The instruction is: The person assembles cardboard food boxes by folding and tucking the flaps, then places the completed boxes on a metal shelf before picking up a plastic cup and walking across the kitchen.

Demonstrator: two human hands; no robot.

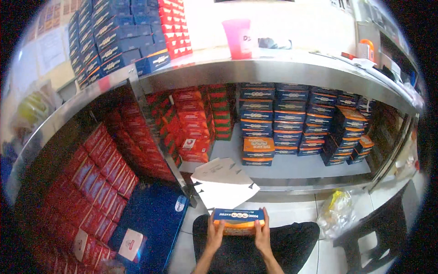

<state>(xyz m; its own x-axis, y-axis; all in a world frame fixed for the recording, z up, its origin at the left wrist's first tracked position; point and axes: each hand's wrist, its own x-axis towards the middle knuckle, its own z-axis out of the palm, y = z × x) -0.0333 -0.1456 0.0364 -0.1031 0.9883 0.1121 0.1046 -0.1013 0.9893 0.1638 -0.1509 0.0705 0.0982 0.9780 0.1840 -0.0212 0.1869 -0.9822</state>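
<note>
Between my two hands, over my lap, is a small navy and orange cardboard box (239, 218), its long side facing up at me. My left hand (216, 232) grips its left end, the thumb lying on the near orange side. At the other end my right hand (262, 232) clasps it the same way. Just beyond the box lie flat unfolded white carton blanks (224, 191), with dark triangular marks near their edges. They partly overlap the front edge of the shelf.
Stacks of navy and orange boxes (258, 125) and red boxes (194, 123) fill the shelf under a metal-edged counter (273, 73). A pink cup (238, 39) stands on top. Red boxes and a blue surface (155, 214) are at left. A plastic bag (338, 214) and black chair (378, 233) are at right.
</note>
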